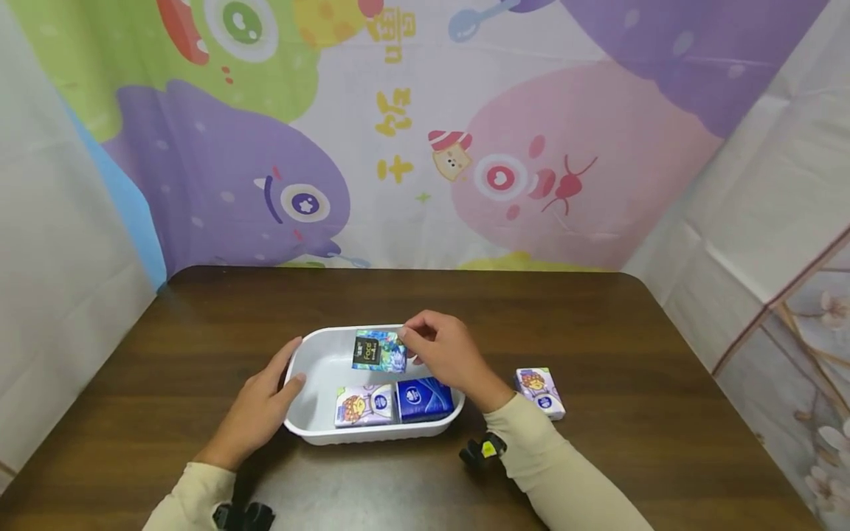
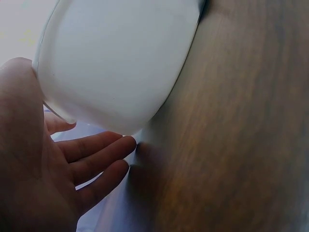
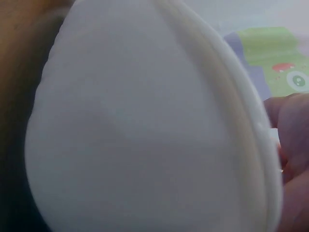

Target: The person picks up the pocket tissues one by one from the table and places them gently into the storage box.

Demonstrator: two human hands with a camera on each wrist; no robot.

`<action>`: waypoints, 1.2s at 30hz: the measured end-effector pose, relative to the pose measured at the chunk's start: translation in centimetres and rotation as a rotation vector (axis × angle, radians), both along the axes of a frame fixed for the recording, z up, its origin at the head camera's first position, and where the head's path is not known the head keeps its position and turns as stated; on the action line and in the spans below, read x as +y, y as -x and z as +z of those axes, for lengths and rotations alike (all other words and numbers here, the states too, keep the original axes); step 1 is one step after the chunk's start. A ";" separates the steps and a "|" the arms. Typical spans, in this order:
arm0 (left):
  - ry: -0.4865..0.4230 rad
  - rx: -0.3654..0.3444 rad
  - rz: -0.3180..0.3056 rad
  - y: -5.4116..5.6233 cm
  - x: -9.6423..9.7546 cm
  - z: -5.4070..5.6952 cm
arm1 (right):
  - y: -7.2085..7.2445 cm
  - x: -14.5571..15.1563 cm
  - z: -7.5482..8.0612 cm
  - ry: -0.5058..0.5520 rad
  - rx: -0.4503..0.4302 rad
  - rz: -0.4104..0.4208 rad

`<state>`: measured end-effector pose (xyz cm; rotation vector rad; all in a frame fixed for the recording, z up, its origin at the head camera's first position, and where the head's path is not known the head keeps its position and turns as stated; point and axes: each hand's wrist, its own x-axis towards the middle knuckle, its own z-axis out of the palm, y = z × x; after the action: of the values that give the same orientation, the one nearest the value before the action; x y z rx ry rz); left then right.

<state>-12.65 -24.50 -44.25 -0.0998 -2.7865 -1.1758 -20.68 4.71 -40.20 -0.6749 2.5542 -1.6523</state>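
Observation:
In the head view, my right hand (image 1: pixel 451 358) pinches a blue-green patterned tissue pack (image 1: pixel 393 352) with a black "Face" label by its right edge, over the back of a white plastic basin (image 1: pixel 352 439). My left hand (image 1: pixel 255 405) holds the basin's left end, thumb over the rim; in the left wrist view its other fingers (image 2: pixel 99 159) stretch along the outer wall. Inside the basin, a lilac cartoon tissue pack (image 1: pixel 364 405) lies beside a dark blue tissue pack (image 1: pixel 425 400) along the front wall. The right wrist view shows mostly basin wall (image 3: pixel 140 121).
Another lilac cartoon tissue pack (image 1: pixel 540 393) lies on the brown wooden table (image 1: pixel 584 317), right of the basin and close to my right forearm. A cartoon-printed curtain (image 1: pixel 392 206) hangs behind the table's far edge, with pale fabric at both sides.

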 end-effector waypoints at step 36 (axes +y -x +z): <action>-0.002 -0.008 -0.018 0.1 -0.2 -0.1 | -0.1 -1.0 -0.5 -0.304 0.047 -0.032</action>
<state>-12.79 -24.71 -44.32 -0.1208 -2.7968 -1.1851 -20.60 3.66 -40.72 -0.6564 2.7776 -1.2262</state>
